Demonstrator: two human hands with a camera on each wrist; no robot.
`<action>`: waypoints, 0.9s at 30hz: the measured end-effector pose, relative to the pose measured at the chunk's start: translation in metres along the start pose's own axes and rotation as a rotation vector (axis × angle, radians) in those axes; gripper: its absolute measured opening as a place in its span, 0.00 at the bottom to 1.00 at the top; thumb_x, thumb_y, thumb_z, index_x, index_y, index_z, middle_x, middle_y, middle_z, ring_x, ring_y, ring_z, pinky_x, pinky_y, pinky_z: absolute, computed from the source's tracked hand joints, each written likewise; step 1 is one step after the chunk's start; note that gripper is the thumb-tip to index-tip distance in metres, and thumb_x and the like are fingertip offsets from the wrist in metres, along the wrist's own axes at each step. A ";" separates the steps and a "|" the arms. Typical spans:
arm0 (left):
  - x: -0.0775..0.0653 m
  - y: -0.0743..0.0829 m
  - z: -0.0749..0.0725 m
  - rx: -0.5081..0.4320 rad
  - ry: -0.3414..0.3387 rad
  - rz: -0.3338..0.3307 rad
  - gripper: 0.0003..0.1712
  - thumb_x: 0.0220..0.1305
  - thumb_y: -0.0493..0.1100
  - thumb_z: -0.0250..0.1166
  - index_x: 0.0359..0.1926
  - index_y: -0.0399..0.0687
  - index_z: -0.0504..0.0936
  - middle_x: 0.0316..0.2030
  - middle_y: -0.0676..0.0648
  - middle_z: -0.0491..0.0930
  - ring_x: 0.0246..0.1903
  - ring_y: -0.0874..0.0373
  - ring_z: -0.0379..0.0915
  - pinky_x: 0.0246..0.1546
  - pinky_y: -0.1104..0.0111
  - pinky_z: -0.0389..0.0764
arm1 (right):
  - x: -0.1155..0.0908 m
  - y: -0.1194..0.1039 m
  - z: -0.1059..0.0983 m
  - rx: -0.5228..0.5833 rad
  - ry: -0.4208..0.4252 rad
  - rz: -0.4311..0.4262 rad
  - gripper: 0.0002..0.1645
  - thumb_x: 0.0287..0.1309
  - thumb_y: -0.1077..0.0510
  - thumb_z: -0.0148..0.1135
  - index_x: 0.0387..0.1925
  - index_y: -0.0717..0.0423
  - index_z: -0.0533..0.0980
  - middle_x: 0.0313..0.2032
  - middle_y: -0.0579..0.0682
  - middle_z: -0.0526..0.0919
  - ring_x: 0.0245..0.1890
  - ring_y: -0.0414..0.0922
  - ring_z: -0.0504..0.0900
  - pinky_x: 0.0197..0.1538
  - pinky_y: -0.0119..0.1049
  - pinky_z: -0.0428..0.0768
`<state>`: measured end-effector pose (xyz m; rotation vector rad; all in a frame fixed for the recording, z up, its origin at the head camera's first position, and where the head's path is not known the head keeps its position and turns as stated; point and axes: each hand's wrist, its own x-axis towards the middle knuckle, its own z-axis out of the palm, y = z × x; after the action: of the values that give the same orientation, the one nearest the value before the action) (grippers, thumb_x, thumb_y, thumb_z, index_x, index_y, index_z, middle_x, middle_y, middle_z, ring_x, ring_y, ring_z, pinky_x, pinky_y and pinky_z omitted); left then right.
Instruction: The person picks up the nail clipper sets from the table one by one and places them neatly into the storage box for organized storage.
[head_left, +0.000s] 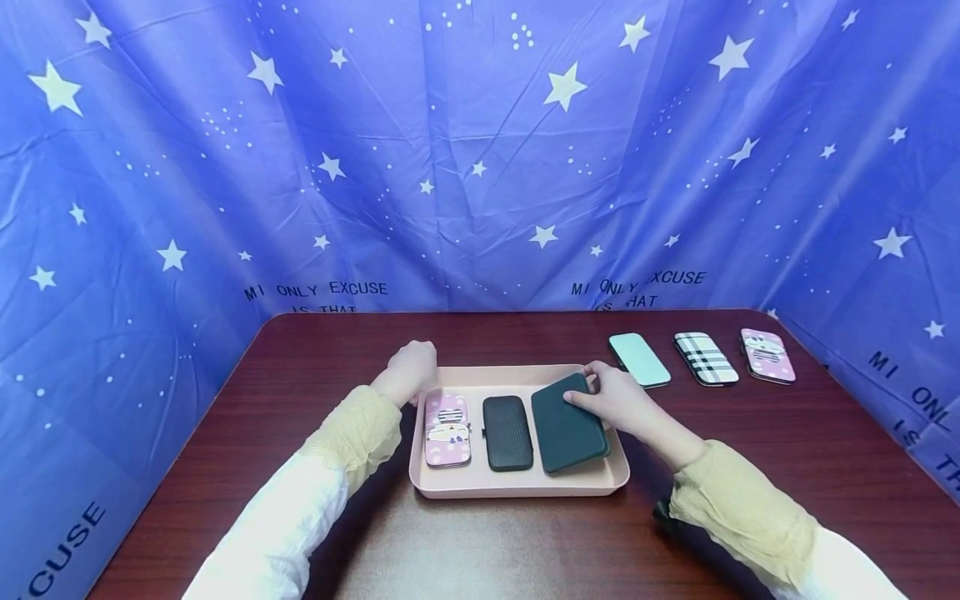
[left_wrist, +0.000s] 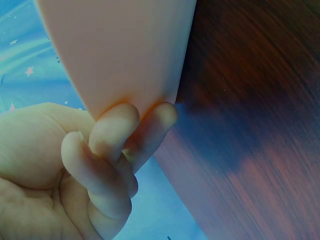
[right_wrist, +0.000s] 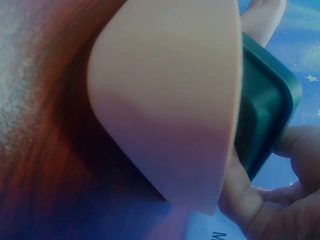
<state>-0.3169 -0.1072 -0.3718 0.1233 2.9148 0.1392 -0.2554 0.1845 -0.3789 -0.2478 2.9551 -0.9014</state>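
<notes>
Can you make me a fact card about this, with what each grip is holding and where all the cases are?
Left grip: pinches the left edge of the peach tray
Right grip: holds the dark green case, tilted at the tray's right end
Lying in tray: patterned pink case on the left, black case in the middle
On table, back right: mint case, plaid case, second pink case
Behind: blue starry cloth
</notes>
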 end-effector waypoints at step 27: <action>-0.001 0.001 -0.001 -0.001 -0.012 0.002 0.20 0.39 0.27 0.64 0.39 0.36 0.76 0.34 0.38 0.79 0.24 0.51 0.78 0.12 0.68 0.79 | 0.012 -0.029 -0.002 -0.266 -0.291 0.098 0.41 0.37 0.43 0.77 0.46 0.64 0.67 0.32 0.57 0.74 0.17 0.43 0.80 0.18 0.35 0.82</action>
<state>-0.3164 -0.1065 -0.3705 0.1268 2.9028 0.1394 -0.2635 0.1600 -0.3608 -0.2191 2.7767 -0.4179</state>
